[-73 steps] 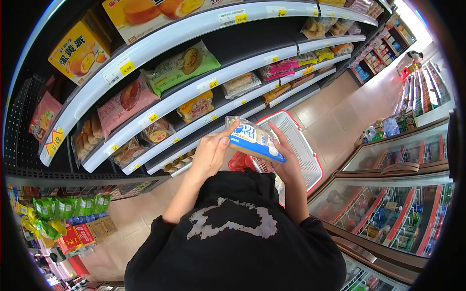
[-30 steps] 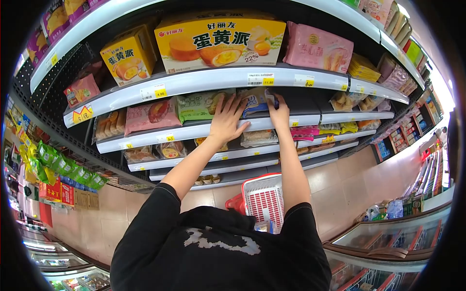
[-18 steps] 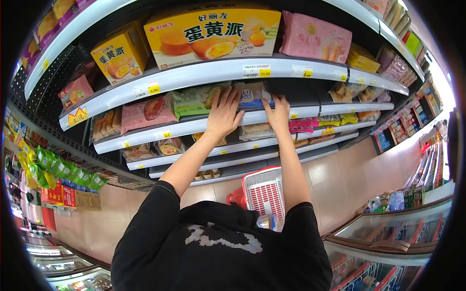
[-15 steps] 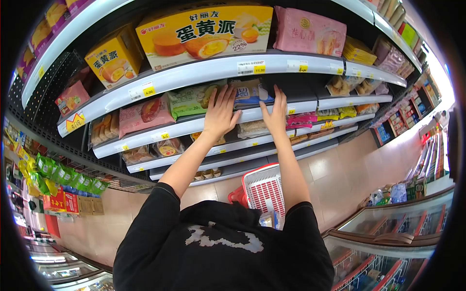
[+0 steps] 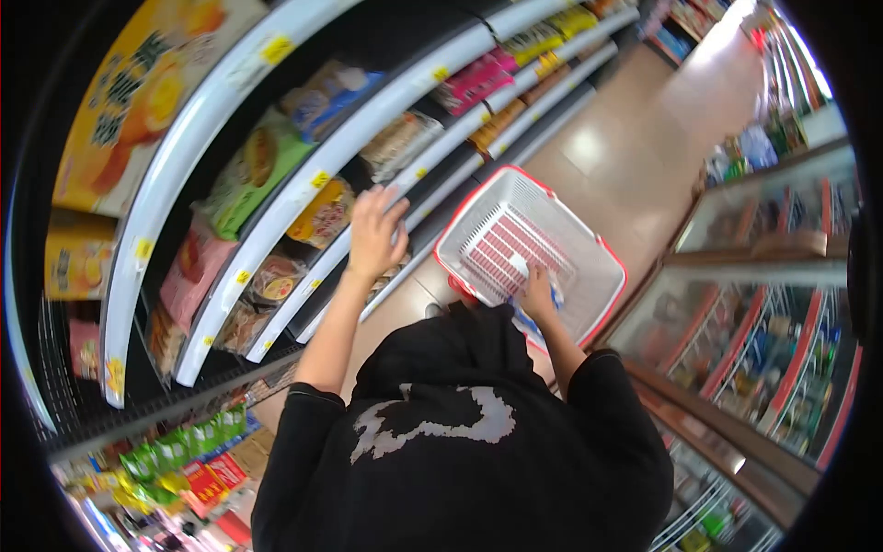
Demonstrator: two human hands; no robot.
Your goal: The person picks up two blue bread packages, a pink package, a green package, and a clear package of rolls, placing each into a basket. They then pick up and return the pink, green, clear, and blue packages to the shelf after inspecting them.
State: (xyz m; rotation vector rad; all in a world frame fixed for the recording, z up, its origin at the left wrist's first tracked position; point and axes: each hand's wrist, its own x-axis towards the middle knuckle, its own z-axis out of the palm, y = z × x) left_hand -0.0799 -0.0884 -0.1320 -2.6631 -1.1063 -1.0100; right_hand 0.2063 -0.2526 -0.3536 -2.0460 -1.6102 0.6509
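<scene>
Close beneath our chin, our black top [image 5: 460, 478] with its white print is filling the lower view. Just past it, our right hand [image 5: 536, 293] is dipping into the basket [image 5: 589, 248], a red-rimmed one with a white gridded inside, sitting low before our body over the tiled floor [image 5: 635, 138]. The fingers are curling down onto a blue and white packet [image 5: 556, 296] lying at the basket's near edge. The hand is hiding most of it, so we cannot tell whether they are gripping it or only touching it.

Our left hand [image 5: 375, 235] is reaching up to the left, wide, fingers spread and holding nothing. It is pressing against the white shelf rail [image 5: 299, 296] just beside a yellow packet [image 5: 322, 212]. One shelf higher, a green packet [image 5: 250, 175] and a pale blue pack [image 5: 322, 92] are lying side by side, and a pink packet [image 5: 474, 81] is showing farther along. Glass freezer cabinets [image 5: 763, 304] are running down our right side.
</scene>
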